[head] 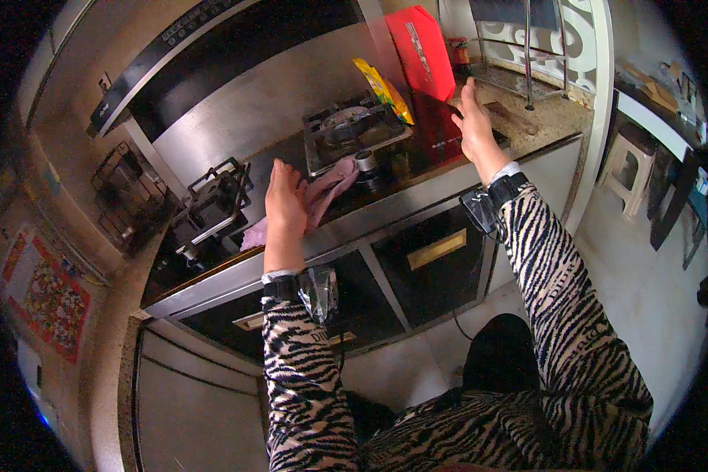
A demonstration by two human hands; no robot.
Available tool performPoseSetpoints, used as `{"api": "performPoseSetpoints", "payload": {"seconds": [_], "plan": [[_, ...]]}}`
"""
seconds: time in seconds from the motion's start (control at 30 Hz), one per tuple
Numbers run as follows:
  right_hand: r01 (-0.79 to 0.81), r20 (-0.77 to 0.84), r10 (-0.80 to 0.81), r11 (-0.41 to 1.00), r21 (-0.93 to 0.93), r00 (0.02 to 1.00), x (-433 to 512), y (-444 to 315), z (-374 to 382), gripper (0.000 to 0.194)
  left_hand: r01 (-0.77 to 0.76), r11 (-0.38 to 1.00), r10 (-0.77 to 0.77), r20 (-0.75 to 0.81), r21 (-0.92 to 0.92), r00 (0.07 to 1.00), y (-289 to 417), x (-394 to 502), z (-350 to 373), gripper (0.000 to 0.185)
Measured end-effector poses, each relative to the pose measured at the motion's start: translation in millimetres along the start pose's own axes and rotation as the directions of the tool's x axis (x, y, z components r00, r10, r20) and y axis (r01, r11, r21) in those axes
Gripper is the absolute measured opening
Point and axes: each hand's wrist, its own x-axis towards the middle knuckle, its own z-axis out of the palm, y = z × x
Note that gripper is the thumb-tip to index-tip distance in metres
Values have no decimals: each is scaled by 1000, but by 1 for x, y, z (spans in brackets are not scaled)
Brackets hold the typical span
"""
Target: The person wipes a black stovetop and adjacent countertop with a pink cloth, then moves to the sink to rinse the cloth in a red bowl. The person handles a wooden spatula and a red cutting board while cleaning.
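Note:
My left hand (pixel 286 197) is raised over the front of a black gas hob, its fingers stretched out and nothing in it. Just beside and behind it, a pink cloth (pixel 333 180) lies across the hob's front edge; the hand hides part of it. My right hand (pixel 477 127), also empty with fingers extended, is at the hob's right end. To its left, a red bag or box (pixel 422 53) bearing writing stands upright. A yellow packet (pixel 383 91) leans by the right burner (pixel 354 127). I cannot tell whether either hand touches the surface below.
A second burner (pixel 215 197) and a silver control knob (pixel 366 160) are on the hob. The range hood (pixel 171 44) overhangs the back. A metal rack (pixel 528 53) stands on the right counter. A plastic stool (pixel 628 168) is on the floor at right.

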Motion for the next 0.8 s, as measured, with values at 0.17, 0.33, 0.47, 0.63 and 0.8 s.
{"api": "performPoseSetpoints", "payload": {"seconds": [0.17, 0.33, 0.47, 0.63, 0.8], "plan": [[-33, 98, 32, 999, 7, 995, 2, 3, -5, 73, -46, 998, 45, 11, 48, 999, 2, -8, 5, 69], [-64, 229, 96, 987, -145, 969, 4, 3, -7, 52, -72, 993, 65, 78, 92, 995, 13, -21, 16, 58], [-147, 207, 157, 987, -64, 966, 1, 1, -5, 41, 43, 998, -49, 138, 44, 989, 21, -32, 27, 41], [-189, 256, 202, 979, -76, 945, -1, -3, -3, 44, 90, 993, -99, 128, 72, 987, 34, -47, 40, 32], [-225, 259, 240, 970, -86, 936, -3, -8, -2, 44, 98, 990, -115, 173, 102, 978, 36, -48, 39, 29]]}}
